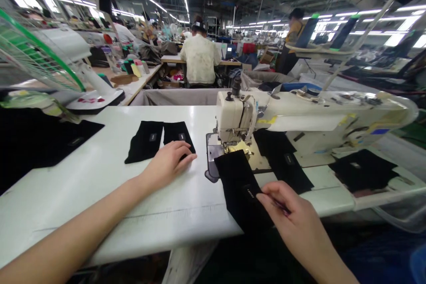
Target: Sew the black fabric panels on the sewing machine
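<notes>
A matte black fabric strip (238,177) with a tiny woven label (250,192) lies on the white table (100,177), its long axis running from 11 o'clock, tucked under the sewing machine (299,117) head, to 5 o'clock at the table's near edge. The right hand (293,222) pinches its near right edge (thumb against fingertips). At 9 o'clock of the strip, the left hand (168,162) lies flat and unclenched, fingers on a labelled black piece (178,134).

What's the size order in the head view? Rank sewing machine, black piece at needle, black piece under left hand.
1. sewing machine
2. black piece at the needle
3. far black piece under the left hand: partly covered and farther off, so 2 versus 3 is unsure
</notes>
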